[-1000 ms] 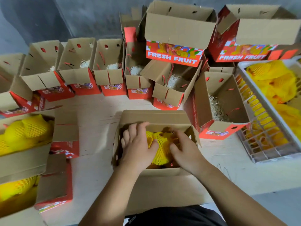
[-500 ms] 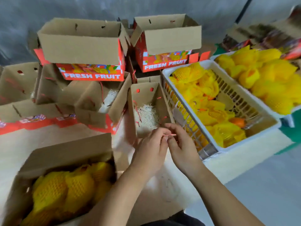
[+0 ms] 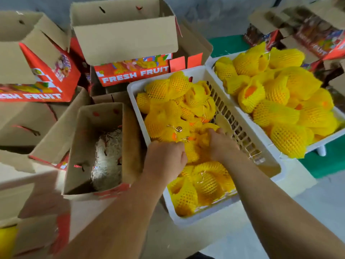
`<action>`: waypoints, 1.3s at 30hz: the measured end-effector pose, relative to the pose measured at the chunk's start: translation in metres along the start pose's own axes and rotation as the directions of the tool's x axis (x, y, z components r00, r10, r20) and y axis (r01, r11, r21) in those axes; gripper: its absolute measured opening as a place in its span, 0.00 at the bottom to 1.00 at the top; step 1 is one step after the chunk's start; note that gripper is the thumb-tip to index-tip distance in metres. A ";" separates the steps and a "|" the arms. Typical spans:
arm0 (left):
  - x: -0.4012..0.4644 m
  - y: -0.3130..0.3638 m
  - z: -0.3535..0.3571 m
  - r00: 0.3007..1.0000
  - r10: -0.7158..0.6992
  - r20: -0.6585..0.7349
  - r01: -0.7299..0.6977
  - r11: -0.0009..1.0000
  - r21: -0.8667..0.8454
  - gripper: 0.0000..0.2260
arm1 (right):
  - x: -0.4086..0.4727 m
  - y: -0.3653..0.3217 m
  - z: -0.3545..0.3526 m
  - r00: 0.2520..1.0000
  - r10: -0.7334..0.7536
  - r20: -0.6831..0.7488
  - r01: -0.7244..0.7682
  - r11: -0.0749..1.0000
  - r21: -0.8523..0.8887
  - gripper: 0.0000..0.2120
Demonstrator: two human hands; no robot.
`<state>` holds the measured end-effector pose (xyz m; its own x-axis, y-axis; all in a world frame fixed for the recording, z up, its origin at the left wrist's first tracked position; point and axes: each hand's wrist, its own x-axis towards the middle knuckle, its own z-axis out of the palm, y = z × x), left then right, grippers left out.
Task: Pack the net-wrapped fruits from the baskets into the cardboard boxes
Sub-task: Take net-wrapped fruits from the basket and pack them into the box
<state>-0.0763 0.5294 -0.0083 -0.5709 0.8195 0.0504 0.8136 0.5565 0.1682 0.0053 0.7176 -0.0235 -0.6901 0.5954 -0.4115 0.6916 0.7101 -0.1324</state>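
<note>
A white slatted basket (image 3: 240, 128) in the middle holds several fruits in yellow foam nets (image 3: 168, 90). Both my hands are inside it. My left hand (image 3: 164, 159) curls its fingers over a net-wrapped fruit near the basket's left wall. My right hand (image 3: 220, 143) grips another net-wrapped fruit (image 3: 203, 135) just beside it. An open cardboard box (image 3: 100, 146) with pale shredded padding on its bottom stands directly left of the basket.
A second white basket (image 3: 326, 139) heaped with netted fruits sits to the right. Red "FRESH FRUIT" boxes (image 3: 130, 71) are stacked behind, with more open boxes on the left. A filled box's corner (image 3: 7, 240) shows at bottom left. A green surface lies beyond the baskets.
The view swung right from the filled box to the basket. Both hands left the box, came together over the table, then reached into the basket and closed on netted fruits.
</note>
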 end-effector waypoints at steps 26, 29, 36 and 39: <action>-0.007 0.007 -0.006 0.988 -0.115 0.105 0.142 0.944 -0.297 0.30 | -0.045 -0.013 -0.005 0.998 -0.003 -0.067 0.056 0.583 0.811 0.22; -0.022 0.004 -0.027 0.974 -0.216 0.066 0.180 0.570 -0.802 0.20 | -0.097 -0.054 -0.017 0.989 0.027 -0.143 0.126 0.327 0.937 0.26; -0.123 -0.081 -0.109 0.843 -0.491 -0.219 -0.088 0.276 -0.957 0.12 | -0.192 -0.205 -0.020 0.934 -0.333 -0.132 0.078 -0.171 0.982 0.21; -0.177 -0.144 -0.144 0.767 -0.567 -0.300 -0.120 0.333 -0.935 0.12 | -0.229 -0.290 -0.011 0.864 -0.501 -0.052 -0.158 -0.368 0.916 0.19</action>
<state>-0.1085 0.2843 0.0999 -0.9322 0.2721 0.2385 0.2364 -0.0408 0.9708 -0.0397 0.3794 0.1189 -0.9537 0.1779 -0.2426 0.0507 -0.6998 -0.7125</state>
